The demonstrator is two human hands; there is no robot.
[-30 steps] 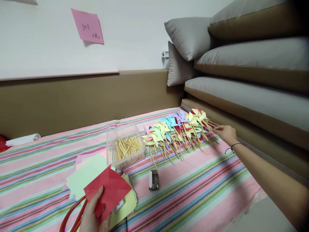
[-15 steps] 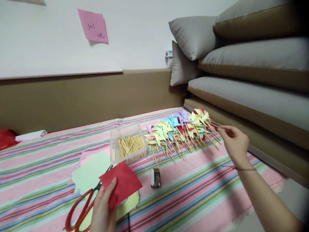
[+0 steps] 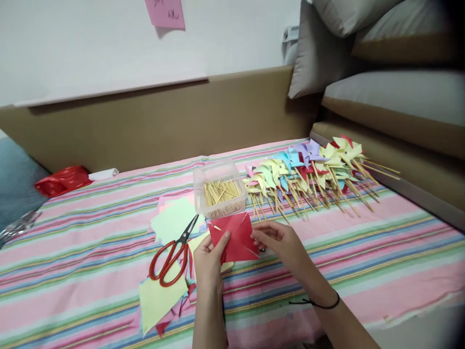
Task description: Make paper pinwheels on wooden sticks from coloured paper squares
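My left hand (image 3: pixel 210 259) pinches a red paper square (image 3: pixel 236 237) by its left side, thumb on top. Slits run inward from the square's corners. At the opposite edge, the fingers of my right hand (image 3: pixel 278 242) are closed on the paper. Red-handled scissors (image 3: pixel 174 257) lie to the left of my hands, blades slightly apart, on paper pieces. Behind the square stands a clear plastic box (image 3: pixel 236 203) holding many short wooden sticks (image 3: pixel 221 191). A pile of finished paper pinwheels (image 3: pixel 308 165) on sticks lies at the right.
Light green paper sheets (image 3: pixel 170 220) and a yellow-green piece (image 3: pixel 160 295) lie on the striped cloth (image 3: pixel 90 252). A red plastic bag (image 3: pixel 63 181) sits at the far left. Stacked grey cushions (image 3: pixel 395 97) stand at the right, beside a brown padded panel (image 3: pixel 163 126).
My right hand has come back from the pinwheel pile to the red paper. The left hand has drawn the paper toward the middle, and the view has turned left and downward.
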